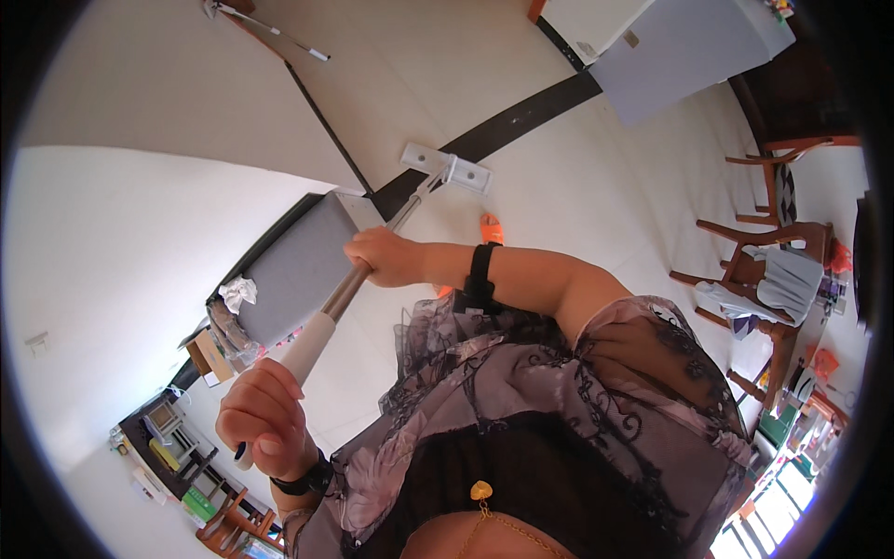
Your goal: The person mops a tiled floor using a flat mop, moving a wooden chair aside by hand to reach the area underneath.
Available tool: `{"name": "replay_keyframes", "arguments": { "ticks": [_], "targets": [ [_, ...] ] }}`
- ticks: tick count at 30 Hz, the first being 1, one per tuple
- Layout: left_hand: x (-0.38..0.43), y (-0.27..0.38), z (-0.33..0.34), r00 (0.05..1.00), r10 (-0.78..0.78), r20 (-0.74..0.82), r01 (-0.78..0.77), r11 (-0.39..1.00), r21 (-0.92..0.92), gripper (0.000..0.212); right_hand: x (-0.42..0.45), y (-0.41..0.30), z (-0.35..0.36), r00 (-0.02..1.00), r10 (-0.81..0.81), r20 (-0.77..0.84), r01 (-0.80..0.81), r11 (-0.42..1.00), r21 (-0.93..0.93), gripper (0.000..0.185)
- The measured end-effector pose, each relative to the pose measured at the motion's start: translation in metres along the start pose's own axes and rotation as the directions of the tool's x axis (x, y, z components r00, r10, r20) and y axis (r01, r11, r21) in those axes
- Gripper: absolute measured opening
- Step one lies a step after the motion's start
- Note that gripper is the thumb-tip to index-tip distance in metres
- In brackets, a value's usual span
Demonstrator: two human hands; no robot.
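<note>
My left hand (262, 419) is closed around the white grip at the upper end of a flat mop's handle (307, 356). Further down, my right hand (384, 257) grasps the metal part of the same pole. The flat white mop head (447, 169) lies on the pale floor, partly across a dark floor strip (524, 119). An orange slipper (492, 228) shows on a foot just below the mop head.
A grey cabinet (293, 265) with a crumpled white cloth (238, 292) stands at left. Wooden chairs (796, 241), one draped with cloth (789, 283), stand at right. A wall (188, 91) and a pale grey appliance or cabinet (677, 56) flank the passage; another long-handled tool (279, 33) lies beyond.
</note>
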State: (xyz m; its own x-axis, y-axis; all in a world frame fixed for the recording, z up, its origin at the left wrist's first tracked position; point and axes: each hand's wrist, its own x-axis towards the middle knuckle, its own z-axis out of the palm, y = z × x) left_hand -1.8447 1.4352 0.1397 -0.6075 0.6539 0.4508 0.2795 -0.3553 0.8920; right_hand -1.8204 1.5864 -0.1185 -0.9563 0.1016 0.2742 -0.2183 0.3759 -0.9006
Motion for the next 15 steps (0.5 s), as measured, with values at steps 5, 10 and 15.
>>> {"name": "replay_keyframes", "arguments": {
  "ticks": [5, 10, 15],
  "targets": [
    [0.002, -0.035, 0.012, 1.000, -0.016, -0.002, 0.016, 0.998, 0.063, 0.029, 0.015, 0.036, -0.032, 0.997, 0.001, 0.079, 0.006, 0.997, -0.079, 0.016],
    [0.016, -0.102, 0.053, 0.999, -0.025, -0.046, 0.034, 0.979, 0.202, 0.022, 0.034, 0.102, -0.088, 0.997, 0.068, 0.038, -0.053, 0.949, -0.312, 0.014],
    [0.059, -0.178, 0.106, 0.996, -0.069, 0.061, 0.047, 0.951, 0.307, 0.017, 0.048, 0.174, -0.166, 0.932, 0.360, -0.034, -0.340, 0.838, -0.428, 0.012]
  ]
}}
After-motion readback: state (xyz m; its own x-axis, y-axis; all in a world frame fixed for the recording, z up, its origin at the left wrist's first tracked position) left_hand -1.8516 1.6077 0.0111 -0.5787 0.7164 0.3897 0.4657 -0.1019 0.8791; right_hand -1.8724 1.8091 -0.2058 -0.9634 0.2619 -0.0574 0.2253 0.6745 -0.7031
